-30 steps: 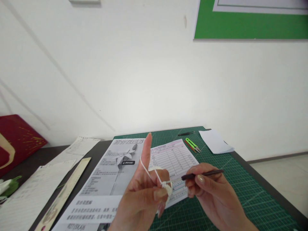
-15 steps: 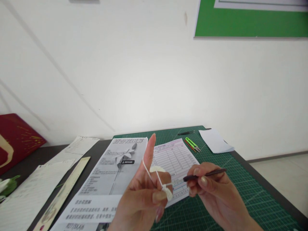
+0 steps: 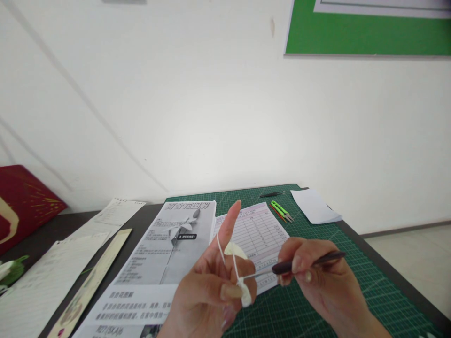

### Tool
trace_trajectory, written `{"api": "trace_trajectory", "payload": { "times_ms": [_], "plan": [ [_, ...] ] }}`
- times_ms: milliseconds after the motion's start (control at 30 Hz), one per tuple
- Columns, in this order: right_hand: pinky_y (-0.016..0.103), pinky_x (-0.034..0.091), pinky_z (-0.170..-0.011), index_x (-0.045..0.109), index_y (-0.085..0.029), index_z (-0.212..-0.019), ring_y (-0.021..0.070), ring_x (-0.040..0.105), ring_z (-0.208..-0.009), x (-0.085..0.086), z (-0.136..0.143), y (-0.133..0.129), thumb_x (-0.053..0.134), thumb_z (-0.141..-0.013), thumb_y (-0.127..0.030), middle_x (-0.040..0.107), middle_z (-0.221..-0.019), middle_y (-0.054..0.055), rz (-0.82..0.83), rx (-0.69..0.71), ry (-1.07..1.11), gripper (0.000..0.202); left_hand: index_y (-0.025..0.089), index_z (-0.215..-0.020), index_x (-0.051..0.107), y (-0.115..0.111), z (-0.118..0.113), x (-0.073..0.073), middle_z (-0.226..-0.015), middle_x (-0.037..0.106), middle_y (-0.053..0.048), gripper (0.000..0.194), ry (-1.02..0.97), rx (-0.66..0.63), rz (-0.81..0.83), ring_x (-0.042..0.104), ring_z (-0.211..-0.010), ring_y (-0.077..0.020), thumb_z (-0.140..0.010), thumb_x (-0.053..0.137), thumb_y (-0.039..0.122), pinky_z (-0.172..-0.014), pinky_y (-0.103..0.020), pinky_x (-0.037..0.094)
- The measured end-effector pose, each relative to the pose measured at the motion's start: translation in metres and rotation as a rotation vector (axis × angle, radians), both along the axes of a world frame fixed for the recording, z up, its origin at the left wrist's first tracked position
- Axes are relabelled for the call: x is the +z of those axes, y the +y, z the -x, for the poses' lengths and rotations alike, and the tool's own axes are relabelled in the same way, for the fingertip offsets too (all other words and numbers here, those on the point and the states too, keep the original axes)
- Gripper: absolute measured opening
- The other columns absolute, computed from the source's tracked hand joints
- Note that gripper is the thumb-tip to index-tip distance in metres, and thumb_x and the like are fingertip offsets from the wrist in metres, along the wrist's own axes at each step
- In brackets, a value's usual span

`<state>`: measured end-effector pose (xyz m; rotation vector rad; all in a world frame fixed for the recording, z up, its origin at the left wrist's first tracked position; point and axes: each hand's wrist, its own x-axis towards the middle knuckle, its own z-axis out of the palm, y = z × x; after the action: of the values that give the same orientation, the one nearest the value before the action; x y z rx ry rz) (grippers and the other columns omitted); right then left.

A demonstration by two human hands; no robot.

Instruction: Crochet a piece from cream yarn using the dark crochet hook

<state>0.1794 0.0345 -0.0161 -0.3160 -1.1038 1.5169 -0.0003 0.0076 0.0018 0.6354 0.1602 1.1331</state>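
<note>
My left hand (image 3: 211, 286) pinches a small white crochet piece (image 3: 245, 296) between thumb and fingers. Its index finger points up, with white yarn (image 3: 221, 248) looped round it and running down to the piece. A pale rounded shape, perhaps the yarn ball (image 3: 235, 250), shows behind that hand. My right hand (image 3: 313, 272) is closed on the dark handle of a crochet hook (image 3: 282, 268). The hook's thin metal shaft reaches left to the yarn at the top of the crochet piece; its tip is hidden in the yarn there.
On the green cutting mat (image 3: 352, 263) lie a printed form (image 3: 260, 230), green thread snips (image 3: 280, 210), a dark slim tool (image 3: 271, 194) and white paper (image 3: 315, 206). A printed flower guide (image 3: 141, 300), a ruler-like strip (image 3: 91, 286) and lined sheets (image 3: 45, 277) lie leftward. A red item (image 3: 28, 206) stands far left.
Both hands have shifted slightly right and a little lower. The left index finger leans further right, and the hook's handle has turned in the right hand, with its wide part now showing.
</note>
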Motion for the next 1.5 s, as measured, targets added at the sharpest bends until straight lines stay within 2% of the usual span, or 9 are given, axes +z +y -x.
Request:
{"api": "trace_trajectory", "payload": {
  "times_ms": [133, 267, 400, 567, 700, 833, 1067, 1267, 1500],
  "plan": [
    [0.024, 0.056, -0.055, 0.079, -0.022, -0.073, 0.0149, 0.07, -0.059, 0.002, -0.001, -0.002, 0.081, -0.071, -0.023, 0.074, -0.074, 0.004, 0.003, -0.026, -0.013, 0.003, 0.038, -0.14, 0.042, -0.001, 0.001, 0.0, -0.053, 0.03, 0.006, 0.083, 0.02, -0.029, -0.008, 0.023, -0.045, -0.0086, -0.065, 0.057, 0.006, -0.041, -0.019, 0.016],
    [0.024, 0.056, -0.05, 0.079, -0.021, -0.073, 0.0158, 0.069, -0.055, 0.007, -0.001, -0.005, 0.083, -0.068, -0.021, 0.073, -0.066, 0.003, 0.049, -0.086, -0.008, 0.006, 0.043, -0.14, 0.04, -0.003, 0.004, 0.002, -0.058, 0.034, 0.004, 0.081, 0.095, -0.014, -0.024, 0.026, -0.046, -0.0083, -0.069, 0.06, 0.007, -0.037, -0.015, 0.019],
    [0.025, 0.057, -0.049, 0.079, -0.021, -0.076, 0.0163, 0.069, -0.053, 0.006, -0.001, -0.005, 0.082, -0.069, -0.023, 0.074, -0.064, 0.005, 0.046, -0.108, -0.014, 0.007, 0.041, -0.141, 0.039, -0.001, 0.005, 0.002, -0.057, 0.034, 0.005, 0.082, 0.119, -0.011, -0.047, 0.026, -0.045, -0.0079, -0.07, 0.06, 0.006, -0.036, -0.013, 0.02],
    [0.024, 0.058, -0.05, 0.079, -0.021, -0.078, 0.0162, 0.069, -0.058, 0.003, -0.003, 0.0, 0.079, -0.073, -0.022, 0.072, -0.067, 0.004, -0.039, -0.108, -0.014, 0.005, 0.034, -0.134, 0.052, 0.001, 0.003, 0.001, -0.054, 0.029, 0.006, 0.075, 0.077, -0.037, -0.002, 0.024, -0.043, -0.0062, -0.066, 0.06, 0.005, -0.038, -0.016, 0.016],
    [0.025, 0.056, -0.055, 0.078, -0.021, -0.078, 0.0148, 0.068, -0.06, 0.005, -0.007, 0.001, 0.077, -0.076, -0.022, 0.071, -0.072, 0.003, -0.067, -0.049, -0.056, 0.003, 0.03, -0.135, 0.053, 0.002, 0.001, 0.001, -0.051, 0.034, 0.006, 0.077, 0.045, -0.081, 0.004, 0.026, -0.041, -0.0062, -0.062, 0.057, 0.004, -0.041, -0.021, 0.013],
    [0.025, 0.052, -0.056, 0.078, -0.023, -0.075, 0.0142, 0.065, -0.061, 0.007, -0.011, -0.001, 0.077, -0.076, -0.026, 0.072, -0.07, 0.003, -0.086, -0.06, -0.104, 0.002, 0.024, -0.136, 0.052, 0.002, 0.0, 0.001, -0.047, 0.04, 0.006, 0.079, 0.044, -0.109, 0.004, 0.026, -0.037, -0.0066, -0.059, 0.053, 0.004, -0.043, -0.024, 0.017],
    [0.028, 0.049, -0.058, 0.078, -0.025, -0.075, 0.0164, 0.063, -0.064, 0.007, -0.012, 0.001, 0.075, -0.078, -0.027, 0.072, -0.068, 0.003, -0.168, -0.086, -0.141, 0.005, 0.013, -0.136, 0.051, 0.005, -0.003, -0.001, -0.04, 0.033, 0.008, 0.082, -0.025, -0.11, 0.038, 0.018, -0.034, -0.0075, -0.055, 0.05, 0.004, -0.047, -0.023, 0.03],
    [0.026, 0.05, -0.058, 0.078, -0.023, -0.079, 0.0144, 0.065, -0.064, 0.005, -0.011, 0.004, 0.074, -0.08, -0.024, 0.073, -0.07, 0.003, -0.249, -0.07, -0.121, 0.004, 0.014, -0.137, 0.05, 0.005, 0.0, -0.001, -0.041, 0.035, 0.008, 0.082, -0.016, -0.149, 0.048, 0.016, -0.033, -0.0067, -0.055, 0.05, 0.003, -0.047, -0.022, 0.03],
    [0.023, 0.052, -0.056, 0.078, -0.023, -0.083, 0.0133, 0.066, -0.063, 0.004, -0.012, 0.002, 0.074, -0.079, -0.021, 0.074, -0.075, 0.002, -0.222, -0.066, -0.122, 0.006, 0.02, -0.134, 0.054, 0.006, 0.001, -0.001, -0.042, 0.039, 0.007, 0.081, 0.016, -0.127, 0.053, 0.017, -0.034, -0.0064, -0.055, 0.05, 0.003, -0.049, -0.022, 0.03]
  ]
}}
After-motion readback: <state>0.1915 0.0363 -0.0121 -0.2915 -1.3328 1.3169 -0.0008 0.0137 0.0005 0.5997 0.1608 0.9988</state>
